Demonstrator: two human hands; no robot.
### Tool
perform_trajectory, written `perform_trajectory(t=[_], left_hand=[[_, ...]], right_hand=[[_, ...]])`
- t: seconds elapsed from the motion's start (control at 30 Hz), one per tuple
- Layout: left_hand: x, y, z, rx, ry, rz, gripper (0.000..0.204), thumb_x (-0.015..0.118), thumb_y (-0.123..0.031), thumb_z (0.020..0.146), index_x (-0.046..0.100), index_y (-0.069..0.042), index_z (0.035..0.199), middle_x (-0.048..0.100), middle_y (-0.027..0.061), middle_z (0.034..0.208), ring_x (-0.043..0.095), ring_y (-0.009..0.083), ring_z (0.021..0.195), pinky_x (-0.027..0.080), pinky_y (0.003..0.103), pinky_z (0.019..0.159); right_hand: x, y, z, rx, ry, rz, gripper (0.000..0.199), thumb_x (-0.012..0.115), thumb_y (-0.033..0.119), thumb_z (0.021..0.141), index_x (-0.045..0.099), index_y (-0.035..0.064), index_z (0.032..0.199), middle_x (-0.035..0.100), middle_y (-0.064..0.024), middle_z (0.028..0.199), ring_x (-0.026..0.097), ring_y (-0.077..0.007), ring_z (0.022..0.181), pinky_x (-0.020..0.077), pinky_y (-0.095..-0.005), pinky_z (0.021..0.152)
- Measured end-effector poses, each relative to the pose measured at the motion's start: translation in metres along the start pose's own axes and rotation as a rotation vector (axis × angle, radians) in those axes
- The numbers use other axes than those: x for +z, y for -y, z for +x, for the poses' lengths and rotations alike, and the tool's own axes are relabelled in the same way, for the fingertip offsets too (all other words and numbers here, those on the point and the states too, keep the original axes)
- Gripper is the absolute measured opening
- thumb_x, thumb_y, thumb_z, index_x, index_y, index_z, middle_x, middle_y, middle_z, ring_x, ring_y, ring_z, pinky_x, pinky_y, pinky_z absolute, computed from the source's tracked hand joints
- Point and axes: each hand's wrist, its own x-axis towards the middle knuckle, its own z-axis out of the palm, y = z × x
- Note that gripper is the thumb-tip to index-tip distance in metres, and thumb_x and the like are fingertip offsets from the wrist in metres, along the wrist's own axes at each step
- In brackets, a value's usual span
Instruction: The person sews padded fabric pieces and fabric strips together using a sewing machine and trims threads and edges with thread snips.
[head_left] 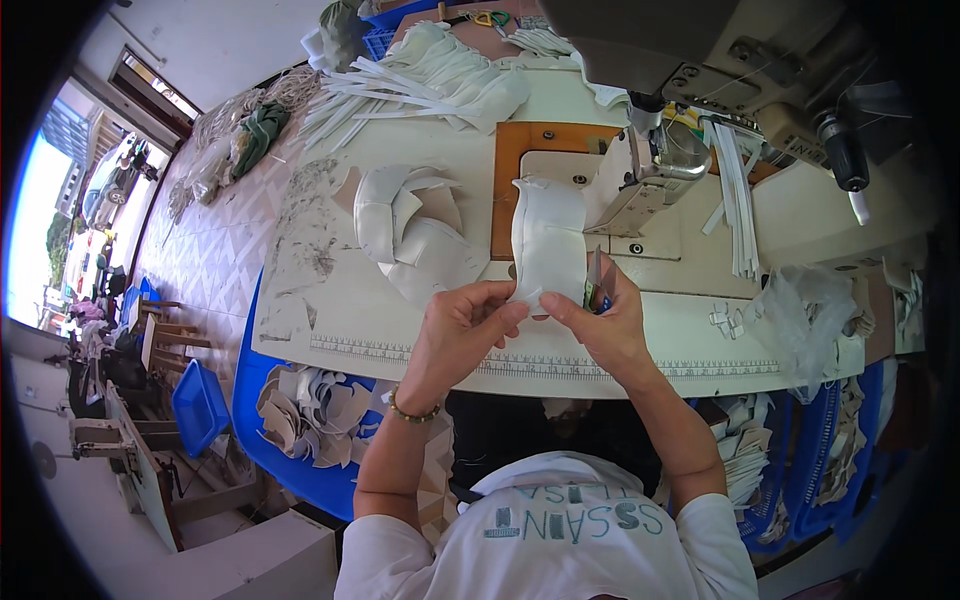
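Note:
A white, curved, leather-like piece [550, 235] with a seam across it stands in front of the sewing machine arm [640, 180]. Its near edge is pinched by both my hands. My left hand [460, 325] is closed, thumb and forefinger on the near left corner. My right hand [615, 325] grips the near right corner, its thumb close to the left one. Tucked in the right hand is what looks like a pair of thread snips [597, 285], partly hidden by the fingers. More white curved pieces [415, 240] lie on the table to the left.
A heap of white strips and pieces [440, 85] covers the table's far side. Narrow white strips [737, 200] hang right of the machine, near a clear plastic bag [810, 320]. A ruler tape [560, 366] runs along the near edge. Blue bins [290, 440] with scraps stand below.

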Motion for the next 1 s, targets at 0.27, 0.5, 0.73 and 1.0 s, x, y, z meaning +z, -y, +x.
perform_trajectory(t=[0.27,0.5,0.73,1.0], left_hand=[[-0.003,-0.023,0.026,0.121,0.003,-0.223,0.020,0.063,-0.003,0.082,0.061,0.004,0.100,0.064,0.0084,0.076,0.057,0.0089,0.058,0.047,0.020,0.051],[0.026,-0.050,0.072,0.254,0.156,-0.443,0.022,0.063,-0.002,0.082,0.059,0.004,0.103,0.064,0.0084,0.077,0.056,0.0087,0.056,0.046,0.020,0.049],[0.026,-0.082,0.095,0.159,0.294,-0.430,0.019,0.063,-0.001,0.081,0.060,0.004,0.100,0.064,0.0101,0.077,0.056,0.0082,0.057,0.046,0.020,0.048],[0.043,-0.105,0.117,0.134,0.340,-0.274,0.015,0.066,-0.002,0.078,0.061,0.004,0.092,0.062,0.0100,0.071,0.055,0.0094,0.053,0.043,0.020,0.044]], right_hand=[[-0.018,0.040,0.020,-0.138,0.183,-0.049,0.047,0.061,0.009,0.082,0.043,-0.0001,0.125,0.059,-0.0081,0.096,0.059,-0.0123,0.082,0.0500,-0.0270,0.075],[-0.064,0.060,0.012,-0.254,0.008,-0.260,0.044,0.059,0.003,0.079,0.049,-0.0002,0.121,0.061,-0.0063,0.086,0.060,-0.0119,0.075,0.0498,-0.0260,0.068],[-0.094,0.059,0.021,-1.010,-0.310,-0.935,0.045,0.063,-0.008,0.053,0.056,0.0017,0.096,0.055,-0.0138,0.104,0.060,-0.0187,0.065,0.0487,-0.0296,0.050],[-0.104,0.057,0.033,-0.980,-0.202,-1.038,0.081,0.059,-0.013,0.047,0.045,0.0021,0.125,0.054,-0.0135,0.112,0.057,-0.0150,0.061,0.0474,-0.0250,0.048]])
